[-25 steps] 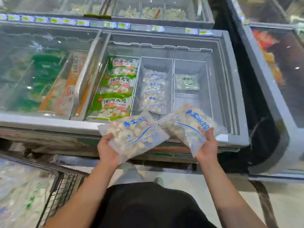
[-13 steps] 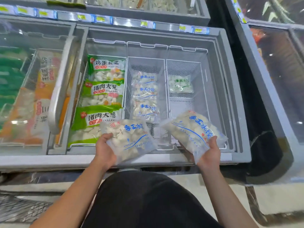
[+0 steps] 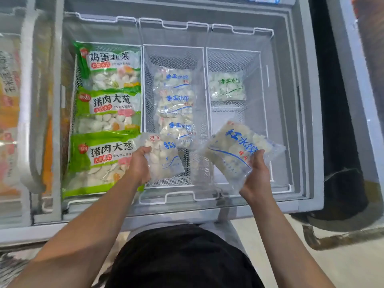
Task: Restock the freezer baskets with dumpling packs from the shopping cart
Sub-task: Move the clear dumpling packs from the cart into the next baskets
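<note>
My left hand grips a clear dumpling pack with blue print over the near end of the middle wire basket. My right hand grips a second, like pack, tilted, over the near end of the right basket. The middle basket holds three blue-print packs in a row. A single green-print pack lies at the far end of the right basket. The shopping cart is out of view.
The left basket is filled with three large green dumpling bags. A slid-open glass lid with a white handle covers the freezer section at the left. The grey freezer rim borders the baskets at the right.
Both hands have carried their packs forward and down, from in front of the freezer edge to over the baskets. The view has moved closer over the freezer.
</note>
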